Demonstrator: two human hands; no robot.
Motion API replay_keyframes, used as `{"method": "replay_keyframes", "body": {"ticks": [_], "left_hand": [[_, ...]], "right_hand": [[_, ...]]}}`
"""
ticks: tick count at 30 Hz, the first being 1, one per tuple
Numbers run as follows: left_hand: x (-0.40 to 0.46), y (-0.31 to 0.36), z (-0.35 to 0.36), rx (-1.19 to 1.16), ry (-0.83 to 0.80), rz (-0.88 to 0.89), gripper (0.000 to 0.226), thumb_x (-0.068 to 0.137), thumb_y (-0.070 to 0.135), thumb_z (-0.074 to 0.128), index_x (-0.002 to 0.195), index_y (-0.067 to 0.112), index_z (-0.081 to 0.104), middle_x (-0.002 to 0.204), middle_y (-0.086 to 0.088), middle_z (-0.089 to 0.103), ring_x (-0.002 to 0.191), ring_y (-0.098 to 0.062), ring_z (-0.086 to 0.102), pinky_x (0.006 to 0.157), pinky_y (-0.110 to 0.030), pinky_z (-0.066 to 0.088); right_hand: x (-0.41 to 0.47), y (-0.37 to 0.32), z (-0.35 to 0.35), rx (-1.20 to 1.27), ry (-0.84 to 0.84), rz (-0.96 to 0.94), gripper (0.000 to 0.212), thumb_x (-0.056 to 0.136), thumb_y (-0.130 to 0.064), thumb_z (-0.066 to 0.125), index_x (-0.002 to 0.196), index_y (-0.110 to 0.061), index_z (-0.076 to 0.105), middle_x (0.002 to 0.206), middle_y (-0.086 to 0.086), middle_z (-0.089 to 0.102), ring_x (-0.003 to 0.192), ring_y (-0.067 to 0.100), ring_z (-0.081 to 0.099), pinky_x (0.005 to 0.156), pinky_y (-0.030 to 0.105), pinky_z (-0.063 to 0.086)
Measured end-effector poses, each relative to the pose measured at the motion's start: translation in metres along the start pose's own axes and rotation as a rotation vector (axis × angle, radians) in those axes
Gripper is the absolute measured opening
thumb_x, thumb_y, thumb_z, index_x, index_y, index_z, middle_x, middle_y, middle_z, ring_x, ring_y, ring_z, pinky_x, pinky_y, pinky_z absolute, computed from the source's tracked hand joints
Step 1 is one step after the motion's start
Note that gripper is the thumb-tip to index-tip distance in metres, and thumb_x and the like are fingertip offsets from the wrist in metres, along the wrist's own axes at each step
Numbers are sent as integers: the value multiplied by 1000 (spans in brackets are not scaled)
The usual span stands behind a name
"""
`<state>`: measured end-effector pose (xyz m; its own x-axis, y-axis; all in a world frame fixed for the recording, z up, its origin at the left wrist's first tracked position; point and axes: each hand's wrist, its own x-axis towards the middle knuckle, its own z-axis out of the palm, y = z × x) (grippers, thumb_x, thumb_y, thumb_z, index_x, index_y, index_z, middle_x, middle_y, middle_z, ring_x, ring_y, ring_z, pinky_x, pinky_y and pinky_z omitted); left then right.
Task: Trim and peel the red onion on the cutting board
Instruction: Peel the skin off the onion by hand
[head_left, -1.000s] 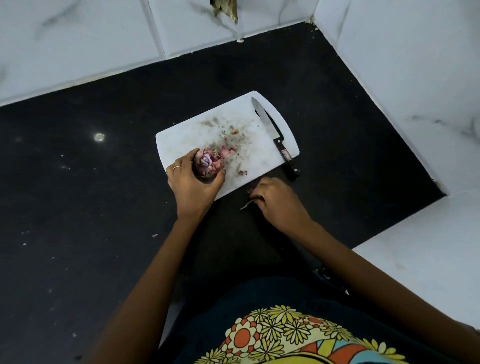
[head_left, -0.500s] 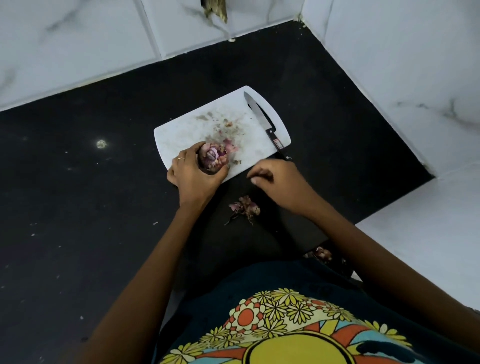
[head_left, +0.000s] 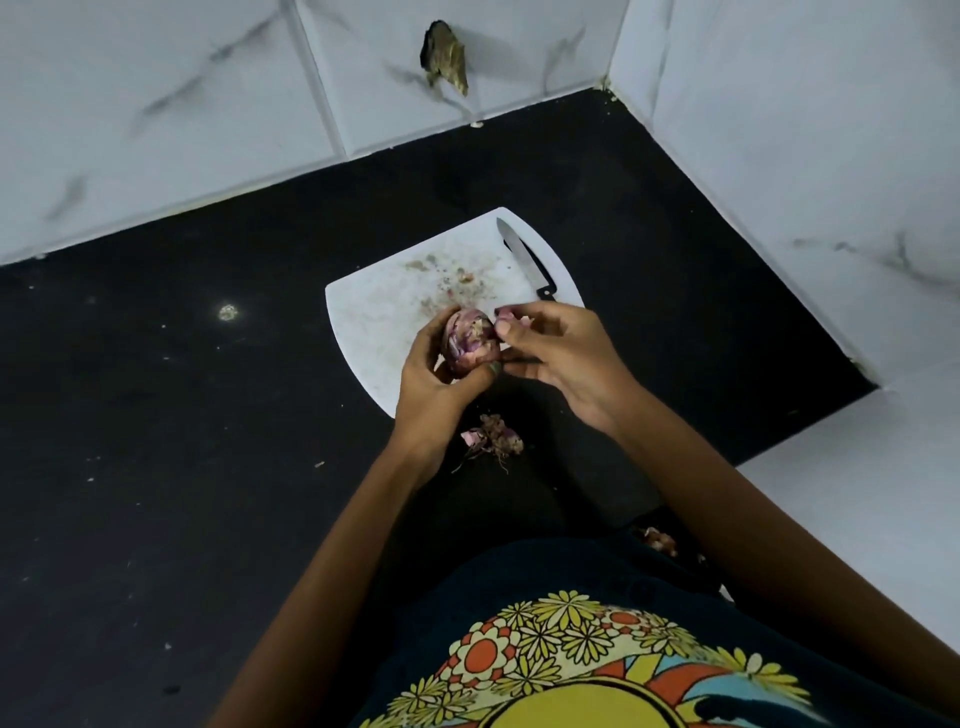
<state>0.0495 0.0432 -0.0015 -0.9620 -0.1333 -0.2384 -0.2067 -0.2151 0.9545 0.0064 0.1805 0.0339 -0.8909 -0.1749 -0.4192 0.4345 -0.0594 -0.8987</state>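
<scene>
The red onion (head_left: 470, 345) is small and round, with purple and pale pink skin that looks torn and loose in some places; a lighter patch shows on its upper side. It is not lying on the cutting board (head_left: 384, 322) but is held above the near edge of the board, between the two hands. The left hand (head_left: 436, 379) comes from below and cups the onion, with the fingers curled around its left side and the thumb pressed under its lower right side. The right hand (head_left: 553, 351) is just beside the onion on the right; its thumb and first finger pinch at the skin on the upper right part of the onion, and the other fingers are bent loosely below them. Both forearms reach forward from the body and meet over the board. The white board has small bits of onion skin and stains in its middle. A knife (head_left: 524, 260) lies on the far right side of the board, its blade pointing away from the person, and the handle is partly hidden behind the right hand. A little pile of peel and root (head_left: 493, 436) lies on the dark surface (head_left: 182, 467) near the board, below the hands.
</scene>
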Motion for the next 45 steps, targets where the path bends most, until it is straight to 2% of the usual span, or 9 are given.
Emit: {"method": "replay_keyframes", "body": {"ticks": [6, 14, 20, 23, 28, 36, 39, 42, 45], "left_hand": [[-8, 8, 8, -494, -65, -225, 24, 90, 4, 56, 114, 0, 55, 97, -7, 67, 93, -14, 64, 81, -23, 55], [-11, 17, 8, -902, -43, -373, 37, 79, 7, 55, 115, -2, 54, 112, -17, 64, 107, -33, 64, 99, -40, 47], [-8, 16, 4, -810, -10, -401, 51, 77, 22, 60, 124, 2, 56, 107, -11, 60, 98, -25, 58, 84, -27, 51], [-6, 14, 4, -801, 8, -413, 52, 83, 28, 55, 129, 3, 55, 105, -11, 61, 100, -22, 56, 83, -25, 49], [-6, 16, 11, -722, 4, -346, 22, 97, 18, 42, 102, 6, 60, 82, -3, 68, 78, -12, 63, 71, -21, 53], [-4, 12, 9, -589, 10, -340, 14, 97, 17, 50, 102, 5, 56, 69, 0, 60, 65, -7, 58, 66, -19, 53], [-6, 14, 11, -570, 22, -359, 25, 99, 24, 46, 98, 3, 59, 85, -10, 68, 74, -14, 67, 67, -24, 56], [-6, 14, 11, -618, 66, -423, 40, 99, 34, 43, 117, 0, 54, 105, -17, 65, 88, -18, 65, 68, -24, 57], [-2, 12, 9, -729, 125, -466, 54, 98, 40, 44, 132, -1, 45, 118, -18, 60, 97, -20, 63, 72, -26, 59]], "right_hand": [[-7, 0, 5, 50, -44, -24, 6, 86, 1, 61, 92, 4, 62, 78, 11, 65, 66, 15, 66, 67, 26, 59], [-3, 15, -11, -2, 172, -39, 5, 88, 5, 58, 91, 1, 60, 83, 14, 64, 61, 15, 67, 61, 23, 59], [-2, 26, -16, -573, 96, -78, 21, 87, -4, 60, 107, -10, 66, 108, 7, 68, 99, 15, 64, 93, 30, 51], [-9, 10, -7, -517, 81, -165, 18, 90, -16, 59, 106, -13, 66, 99, 0, 67, 94, 14, 64, 88, 32, 53], [-17, 0, 6, -403, -113, -72, 38, 79, -32, 74, 113, -18, 60, 99, 3, 67, 90, 15, 68, 75, 36, 60], [-15, 5, 10, -368, -91, -116, 40, 77, -7, 74, 114, -13, 62, 92, 3, 67, 88, 25, 69, 81, 44, 58], [-14, 4, 10, -299, -82, -121, 32, 79, 3, 69, 110, -6, 64, 98, 12, 67, 82, 20, 68, 72, 32, 60], [-14, 4, 7, -259, -23, -141, 21, 79, 6, 68, 98, -3, 68, 92, 12, 69, 76, 10, 65, 58, 17, 54], [-13, 8, 3, -238, 21, -135, 12, 78, 2, 71, 86, -7, 69, 81, 5, 70, 65, 2, 65, 56, 15, 51]]}}
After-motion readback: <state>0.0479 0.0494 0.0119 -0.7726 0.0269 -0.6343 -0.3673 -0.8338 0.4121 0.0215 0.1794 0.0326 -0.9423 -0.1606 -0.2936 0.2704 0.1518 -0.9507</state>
